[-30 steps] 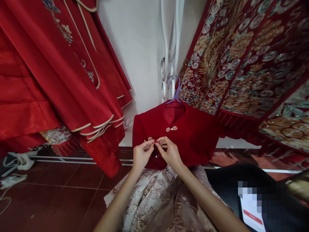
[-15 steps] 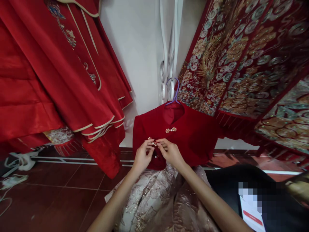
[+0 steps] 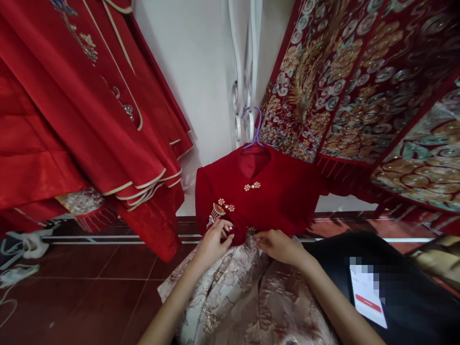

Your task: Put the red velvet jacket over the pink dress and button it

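Note:
A dark red jacket [image 3: 287,191] hangs in front of me on a purple hanger [image 3: 257,129]. A jewelled clasp [image 3: 252,186] joins its front below the neckline. Lower on the left side sit a second jewelled clasp [image 3: 226,205] and a beaded tassel ornament [image 3: 216,212]. My left hand [image 3: 214,243] is closed on the jacket's lower front edge, which is turned back there. At the hem, my right hand [image 3: 278,245] has its fingers pinched together beside the pale brocade cloth [image 3: 223,282]. What sits between those fingertips is too small to make out.
Red garments with cream piping [image 3: 108,120] hang at the left. Embroidered, fringed garments [image 3: 345,96] hang at the right beside a white scrolled metal stand [image 3: 237,57]. A phone [image 3: 366,297] lies on a black surface [image 3: 406,282]. White cables [image 3: 17,273] lie at the far left.
Both hands have left the second clasp and moved down to the jacket's lower edge, farther apart. The tassel ornament now shows. The whole view has shifted slightly.

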Action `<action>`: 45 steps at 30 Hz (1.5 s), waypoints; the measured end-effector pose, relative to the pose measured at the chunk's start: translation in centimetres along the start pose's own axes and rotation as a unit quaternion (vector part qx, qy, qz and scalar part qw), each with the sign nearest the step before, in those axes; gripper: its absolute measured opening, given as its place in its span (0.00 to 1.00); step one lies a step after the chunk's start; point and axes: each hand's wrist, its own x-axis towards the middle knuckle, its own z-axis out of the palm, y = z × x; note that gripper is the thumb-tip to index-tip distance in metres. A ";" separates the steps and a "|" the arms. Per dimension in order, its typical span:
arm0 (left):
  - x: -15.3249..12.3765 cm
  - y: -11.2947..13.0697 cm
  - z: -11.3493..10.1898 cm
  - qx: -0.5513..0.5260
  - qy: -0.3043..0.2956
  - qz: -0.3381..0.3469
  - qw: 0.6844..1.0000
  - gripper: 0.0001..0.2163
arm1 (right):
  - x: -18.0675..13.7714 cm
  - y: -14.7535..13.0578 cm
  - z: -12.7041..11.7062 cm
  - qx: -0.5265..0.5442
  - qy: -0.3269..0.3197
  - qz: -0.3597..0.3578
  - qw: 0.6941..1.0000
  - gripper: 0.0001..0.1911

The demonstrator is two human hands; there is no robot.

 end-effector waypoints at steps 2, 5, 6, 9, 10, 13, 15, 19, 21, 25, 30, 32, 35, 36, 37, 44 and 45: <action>0.0 -0.2 0.1 -0.003 -0.001 -0.006 1.000 0.07 | -0.1 0.6 0.3 -0.039 0.072 0.005 0.997 0.10; 0.0 -0.3 0.0 -0.007 0.004 -0.022 1.000 0.06 | 0.1 1.2 0.6 -0.065 0.149 0.009 0.987 0.15; 0.0 -0.3 0.0 -0.007 0.001 -0.022 1.000 0.06 | 0.3 1.3 0.8 -0.072 0.162 0.010 0.984 0.17; -0.1 -0.3 0.3 0.005 -0.014 -0.015 1.000 0.07 | 0.8 1.6 1.7 -0.071 0.174 -0.008 0.982 0.21; -0.1 -0.2 0.4 0.012 -0.018 -0.015 1.000 0.07 | 1.0 1.6 2.1 -0.059 0.174 -0.018 0.983 0.20; -0.2 0.0 0.9 0.019 0.002 -0.028 0.999 0.07 | 1.5 1.6 3.1 0.001 0.160 -0.032 0.987 0.14; -0.2 0.2 1.0 0.023 0.029 -0.035 0.999 0.07 | 1.7 1.4 3.3 0.045 0.124 -0.035 0.991 0.11; -0.1 0.7 0.9 0.051 0.030 -0.014 0.998 0.05 | 1.6 1.2 3.1 0.041 0.065 -0.038 0.996 0.10; -0.2 0.8 0.9 0.062 0.016 -0.002 0.998 0.05 | 1.6 1.5 3.0 0.005 0.104 -0.024 0.994 0.09; -0.3 0.5 1.0 0.090 0.009 0.023 0.996 0.04 | 1.9 2.2 3.1 -0.018 0.163 -0.007 0.987 0.10; -0.2 0.3 0.3 0.137 0.016 0.060 0.989 0.04 | 2.0 2.3 4.1 -0.050 0.173 0.004 0.984 0.13; -0.1 0.4 -0.1 0.133 -0.020 0.078 0.988 0.04 | 2.1 2.6 4.4 -0.050 0.189 0.018 0.980 0.10; 0.0 0.5 -0.5 0.133 -0.050 0.069 0.987 0.05 | 2.3 3.2 4.2 -0.001 0.176 0.022 0.984 0.04; -0.1 0.4 -0.5 0.135 -0.049 0.055 0.988 0.06 | 2.3 3.2 3.9 0.021 0.164 0.019 0.986 0.04; -0.1 0.3 -0.3 0.138 -0.047 0.041 0.989 0.06 | 2.2 3.0 3.5 0.046 0.149 0.014 0.988 0.05; -0.4 0.1 1.0 0.171 -0.087 0.009 0.981 0.10 | 0.1 -1.7 0.3 0.282 -0.092 -0.052 0.954 0.11; -0.5 0.2 1.1 0.170 -0.092 0.009 0.981 0.11 | 0.0 -2.3 0.5 0.299 -0.095 -0.058 0.948 0.11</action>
